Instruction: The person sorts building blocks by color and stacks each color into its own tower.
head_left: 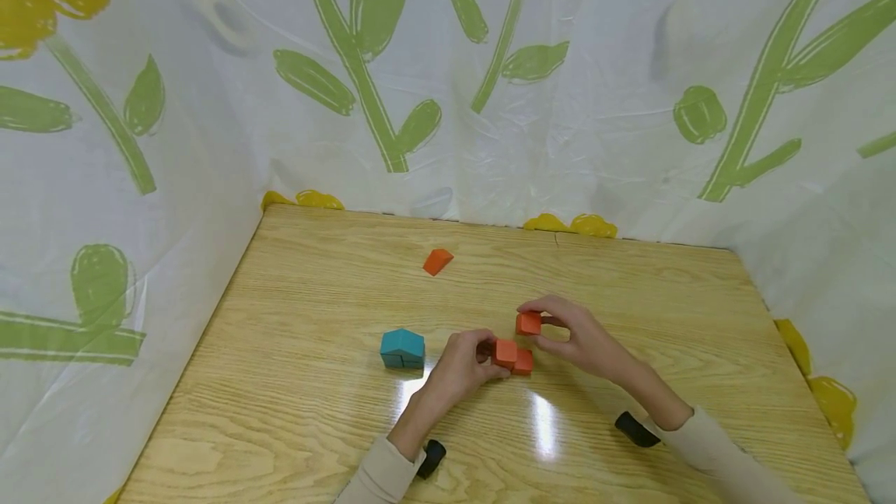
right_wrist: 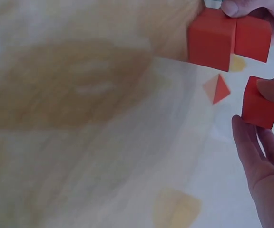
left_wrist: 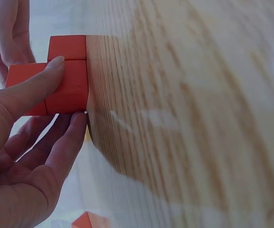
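Observation:
My left hand (head_left: 460,364) grips a small stack of red cubes on the table. The thumb lies across the upper cube (head_left: 505,352) and reaches the lower cube (left_wrist: 70,92), with fingers round the far side. Against that lower cube stands another red cube (head_left: 523,362), also on the table. My right hand (head_left: 584,337) pinches a separate red cube (right_wrist: 259,104) between thumb and fingers. It is held raised, a small gap away from the stack. The right hand's cube is hidden in the left wrist view.
To the left of the hands stands a blue house-shaped block group (head_left: 402,349) with a peaked top. An orange-red wedge block (head_left: 438,261) lies farther back. Flower-printed white curtains (head_left: 595,138) border the wooden table (head_left: 315,278) at the back and sides.

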Demonstrator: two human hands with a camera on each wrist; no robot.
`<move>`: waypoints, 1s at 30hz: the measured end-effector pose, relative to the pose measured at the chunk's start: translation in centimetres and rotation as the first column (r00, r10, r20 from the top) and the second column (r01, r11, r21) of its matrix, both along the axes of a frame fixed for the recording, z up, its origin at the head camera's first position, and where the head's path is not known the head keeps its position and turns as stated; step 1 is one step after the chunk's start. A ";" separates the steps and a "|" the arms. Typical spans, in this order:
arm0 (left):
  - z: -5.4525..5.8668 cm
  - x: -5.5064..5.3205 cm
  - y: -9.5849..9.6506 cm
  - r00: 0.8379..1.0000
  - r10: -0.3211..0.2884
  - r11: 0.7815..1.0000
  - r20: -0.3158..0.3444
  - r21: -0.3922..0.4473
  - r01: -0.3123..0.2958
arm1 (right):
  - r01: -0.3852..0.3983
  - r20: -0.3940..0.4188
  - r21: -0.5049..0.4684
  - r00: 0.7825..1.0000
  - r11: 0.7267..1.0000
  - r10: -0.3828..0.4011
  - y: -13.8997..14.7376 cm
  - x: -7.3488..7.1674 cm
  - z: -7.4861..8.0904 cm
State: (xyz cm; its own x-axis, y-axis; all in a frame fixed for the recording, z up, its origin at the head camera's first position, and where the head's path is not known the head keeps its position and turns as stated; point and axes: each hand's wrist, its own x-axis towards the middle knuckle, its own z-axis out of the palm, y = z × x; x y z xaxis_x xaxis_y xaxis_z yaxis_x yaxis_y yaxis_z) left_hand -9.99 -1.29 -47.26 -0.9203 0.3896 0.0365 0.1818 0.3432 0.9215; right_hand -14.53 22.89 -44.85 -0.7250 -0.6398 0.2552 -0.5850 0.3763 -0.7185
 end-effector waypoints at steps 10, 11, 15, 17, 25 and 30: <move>0.2 0.2 -0.1 1.000 0.004 1.000 0.015 0.004 -0.004 | 0.010 0.078 -0.035 0.997 0.999 -0.007 0.9 2.0 -1.2; 0.3 0.2 -0.1 1.000 0.003 1.000 0.014 0.003 -0.003 | 0.008 0.085 -0.036 0.996 0.999 -0.005 1.0 2.1 -1.3; 0.3 0.2 0.0 1.000 -0.001 1.000 0.007 -0.004 0.001 | -0.011 0.094 -0.039 0.995 0.999 0.014 0.9 2.5 -1.5; 0.2 0.2 0.0 1.000 -0.004 1.000 0.001 0.000 0.004 | -0.026 0.088 -0.040 0.996 0.999 0.029 0.7 2.7 -1.5; 0.3 0.2 -0.1 1.000 -0.012 1.000 0.009 0.003 0.012 | -0.070 0.020 -0.062 0.997 0.996 0.072 0.1 2.9 -1.6; 0.2 0.2 -0.1 1.000 -0.011 1.000 -0.004 0.001 0.011 | -0.078 0.004 -0.063 0.997 0.995 0.079 0.0 2.9 -1.8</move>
